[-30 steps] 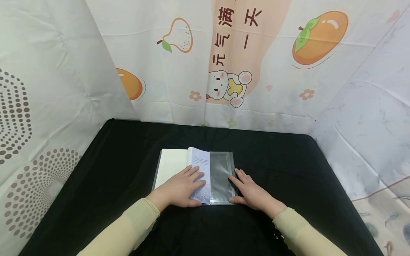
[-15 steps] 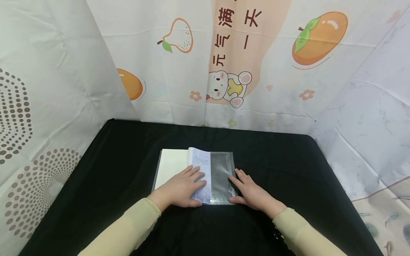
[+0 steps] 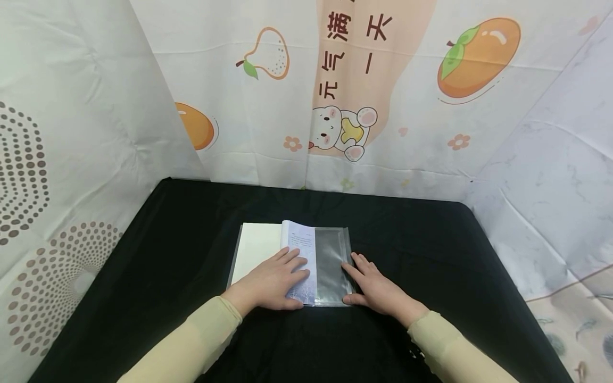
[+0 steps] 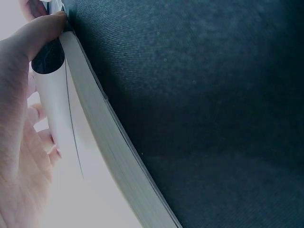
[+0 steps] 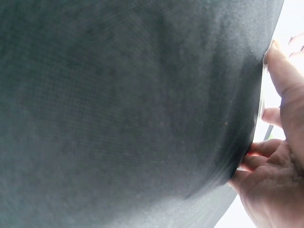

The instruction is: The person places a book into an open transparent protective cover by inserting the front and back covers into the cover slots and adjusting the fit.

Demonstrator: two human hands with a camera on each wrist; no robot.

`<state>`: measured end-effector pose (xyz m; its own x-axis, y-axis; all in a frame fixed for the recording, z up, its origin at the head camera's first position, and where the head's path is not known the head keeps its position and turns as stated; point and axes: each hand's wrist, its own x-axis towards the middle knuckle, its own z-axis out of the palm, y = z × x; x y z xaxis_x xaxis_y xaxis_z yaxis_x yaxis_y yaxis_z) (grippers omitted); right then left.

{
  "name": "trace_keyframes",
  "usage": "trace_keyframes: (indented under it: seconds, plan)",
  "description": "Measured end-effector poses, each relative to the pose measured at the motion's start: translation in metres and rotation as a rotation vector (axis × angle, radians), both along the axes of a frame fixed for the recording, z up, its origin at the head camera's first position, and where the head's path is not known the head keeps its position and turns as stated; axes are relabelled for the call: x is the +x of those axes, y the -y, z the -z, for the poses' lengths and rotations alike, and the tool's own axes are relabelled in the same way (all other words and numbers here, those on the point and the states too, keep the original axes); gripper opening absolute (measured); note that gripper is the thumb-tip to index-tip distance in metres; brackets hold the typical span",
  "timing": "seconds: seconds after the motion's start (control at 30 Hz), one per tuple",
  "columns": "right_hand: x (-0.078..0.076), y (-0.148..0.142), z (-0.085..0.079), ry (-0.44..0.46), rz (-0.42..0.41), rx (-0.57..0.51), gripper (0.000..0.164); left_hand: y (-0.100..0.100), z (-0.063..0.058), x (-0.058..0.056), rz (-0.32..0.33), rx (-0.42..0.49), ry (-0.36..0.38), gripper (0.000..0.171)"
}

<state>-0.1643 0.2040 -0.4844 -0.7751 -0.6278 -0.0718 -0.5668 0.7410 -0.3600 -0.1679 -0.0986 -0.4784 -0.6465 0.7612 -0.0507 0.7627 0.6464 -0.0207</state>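
Observation:
An open book with a cream page point(image 3: 258, 242) lies on the black cloth. A pale purple printed cover flap point(image 3: 301, 236) curves up along its right side. Beyond that flap a clear plastic book cover point(image 3: 330, 260) lies spread to the right. My left hand point(image 3: 268, 282) rests over the page and flap, fingers spread towards the right. The left wrist view shows the thick page block point(image 4: 111, 142) and the thumb at the book's near corner. With fingers spread, my right hand point(image 3: 378, 287) touches the right edge of the plastic cover; its thumb is at the near corner.
A black cloth point(image 3: 407, 234) covers the table around the book. Behind it hangs a white curtain point(image 3: 230, 117) with fruit prints, and more patterned cloth point(image 3: 560, 186) hangs at both sides.
My left hand and the purple flap have shifted very slightly to the right over the clear plastic. The right hand has kept its place.

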Motion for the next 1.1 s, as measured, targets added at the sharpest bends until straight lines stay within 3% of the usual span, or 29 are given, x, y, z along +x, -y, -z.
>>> trace_keyframes:
  seconds: [1.1]
  plan:
    - [0.0005,0.0002,-0.0014,0.001,0.008,0.015,0.078,-0.0080,-0.0043,-0.0003,0.003,-0.012,-0.023,0.071]
